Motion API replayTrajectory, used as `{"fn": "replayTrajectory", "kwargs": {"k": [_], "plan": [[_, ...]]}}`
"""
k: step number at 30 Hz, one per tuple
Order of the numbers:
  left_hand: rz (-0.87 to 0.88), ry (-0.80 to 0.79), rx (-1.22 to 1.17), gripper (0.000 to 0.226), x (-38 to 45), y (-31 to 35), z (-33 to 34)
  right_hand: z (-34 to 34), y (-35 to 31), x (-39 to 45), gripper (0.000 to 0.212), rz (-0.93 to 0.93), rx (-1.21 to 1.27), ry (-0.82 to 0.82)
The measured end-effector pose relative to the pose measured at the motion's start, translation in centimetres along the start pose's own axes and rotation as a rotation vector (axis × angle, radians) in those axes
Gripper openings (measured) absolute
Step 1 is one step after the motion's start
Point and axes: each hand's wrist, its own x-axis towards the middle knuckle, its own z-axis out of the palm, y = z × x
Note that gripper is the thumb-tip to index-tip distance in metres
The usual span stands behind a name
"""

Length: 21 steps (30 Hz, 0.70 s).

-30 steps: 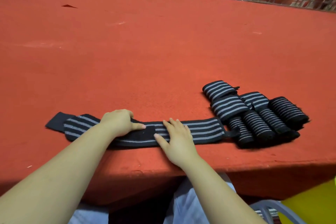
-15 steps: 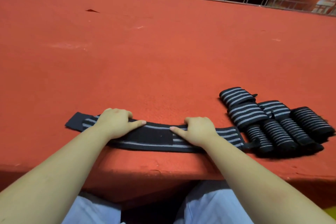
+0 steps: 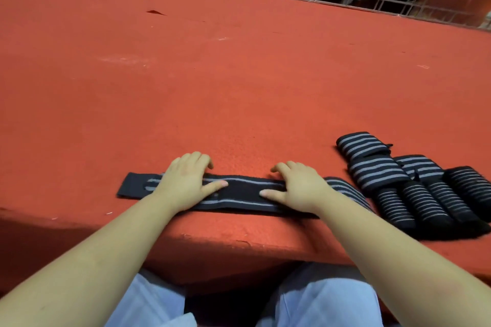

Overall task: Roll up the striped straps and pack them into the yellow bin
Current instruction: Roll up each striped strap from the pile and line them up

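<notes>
A black strap with grey stripes (image 3: 239, 191) is lying flat and unrolled along the near edge of the red bench (image 3: 239, 74), its plain black end pointing left. The left hand (image 3: 186, 180) is resting on the strap's left part, palm down, fingers bent over the far edge and the thumb stretching right along the fabric. The right hand (image 3: 297, 186) is pressing on the strap further right in the same way, fingers curving over the far edge and the thumb pointing left. The 2 hands are sitting apart, with a bare stretch of strap showing between the thumbs. Whether either hand is actually gripping the fabric or only pressing it down, I cannot tell. Just right of the strap's far end, a cluster of rolled striped straps (image 3: 414, 188) is lying packed side by side, touching one another. Light blue trousers (image 3: 318, 300) are showing below the bench edge.
</notes>
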Motion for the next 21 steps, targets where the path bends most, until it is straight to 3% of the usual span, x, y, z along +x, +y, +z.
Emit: {"fn": "replayTrajectory", "kwargs": {"k": [2, 5, 9, 13, 17, 19, 21], "plan": [[0.123, -0.065, -0.075, 0.072, -1.5, -0.7, -0.3, 0.8, -2.7, 0.0, 0.077, -0.153, 0.172, 0.019], [0.185, -0.124, -0.031, 0.092, -3.3, -2.4, -0.4, 1.5, -6.0, 0.7, 0.079, -0.305, 0.231, 0.062], [0.027, -0.159, -0.035, 0.107, -4.9, -4.8, -1.5, 1.7, -8.1, 1.4, 0.056, -0.369, 0.229, 0.111], [-0.112, -0.086, -0.203, 0.069, -5.9, -6.8, -2.0, 1.8, -8.5, 1.6, 0.049, -0.371, 0.147, 0.154], [-0.118, -0.268, -0.291, 0.114, -5.6, -6.9, -2.7, 2.8, -9.3, 1.5, 0.047, -0.414, 0.039, 0.292], [-0.136, -0.285, -0.216, 0.118, -5.2, -6.2, -2.6, 3.5, -9.2, 1.6, 0.044, -0.437, 0.012, 0.412], [-0.156, -0.28, -0.109, 0.12, -4.8, -5.5, -2.6, 3.6, -9.2, 1.7, 0.042, -0.451, -0.001, 0.424]]}}
